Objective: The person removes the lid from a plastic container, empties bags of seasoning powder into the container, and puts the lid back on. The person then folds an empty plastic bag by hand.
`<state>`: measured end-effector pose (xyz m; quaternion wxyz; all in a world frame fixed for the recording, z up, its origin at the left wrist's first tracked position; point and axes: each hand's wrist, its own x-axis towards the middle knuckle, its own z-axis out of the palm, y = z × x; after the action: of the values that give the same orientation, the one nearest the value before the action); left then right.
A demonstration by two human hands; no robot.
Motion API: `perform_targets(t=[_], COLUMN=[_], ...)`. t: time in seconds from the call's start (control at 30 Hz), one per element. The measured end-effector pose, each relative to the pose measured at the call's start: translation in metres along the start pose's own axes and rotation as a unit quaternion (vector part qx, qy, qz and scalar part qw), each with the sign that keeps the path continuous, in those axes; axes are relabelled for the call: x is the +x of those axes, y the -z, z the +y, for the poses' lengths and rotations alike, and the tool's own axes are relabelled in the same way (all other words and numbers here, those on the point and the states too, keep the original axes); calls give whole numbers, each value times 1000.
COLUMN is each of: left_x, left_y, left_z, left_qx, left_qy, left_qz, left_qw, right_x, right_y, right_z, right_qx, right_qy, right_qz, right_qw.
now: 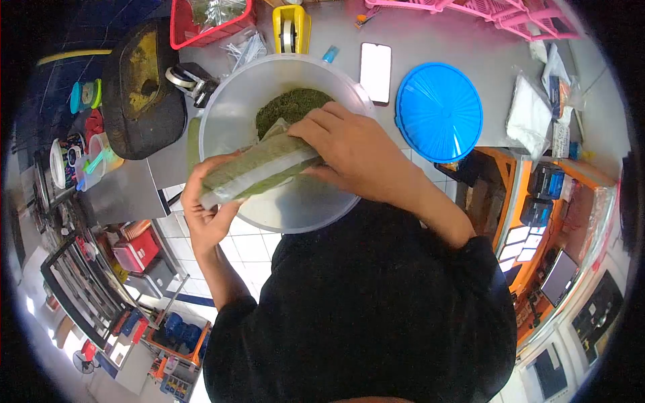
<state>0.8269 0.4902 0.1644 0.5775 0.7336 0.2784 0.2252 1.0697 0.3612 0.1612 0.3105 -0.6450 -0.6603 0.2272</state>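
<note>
The left hand (207, 208) pinches one end of the bag (259, 164) between thumb and curled fingers; the right hand (346, 144) clasps the other end, fingers on the far side, thumb on the near. The bag thus lies between them, slanted, over the bucket (228, 94). It looks light, soft and slightly slick, apt to sag, so both ends seem sound holds. Inside the bucket is green herb (290, 102); beyond, a phone (375, 72) rests on the worktop (420, 37), near a blue lid (440, 111).

On the grey table (420, 37) lie a red basket (213, 37), a tape dispenser (279, 28), a phone (375, 74) and a blue lid (439, 112).
</note>
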Motion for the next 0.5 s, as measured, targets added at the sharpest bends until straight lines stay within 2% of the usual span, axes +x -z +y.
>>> perform_targets(t=[0.1, 0.23, 0.37, 0.5], left_x=[2, 0, -1, -4], left_y=[-2, -9, -22, -9], left_z=[7, 0, 0, 4], left_qx=[52, 73, 13, 60], left_qy=[14, -29, -37, -40], left_qz=[16, 56, 76, 63], left_qw=[998, 995, 996, 995], right_x=[0, 1, -2, -3], right_y=[-1, -5, -15, -3], right_z=[-2, -4, -12, -14], right_qx=[27, 85, 141, 91], right_qy=[8, 7, -15, -37], right_qz=[35, 99, 115, 112], right_qw=[999, 991, 983, 989])
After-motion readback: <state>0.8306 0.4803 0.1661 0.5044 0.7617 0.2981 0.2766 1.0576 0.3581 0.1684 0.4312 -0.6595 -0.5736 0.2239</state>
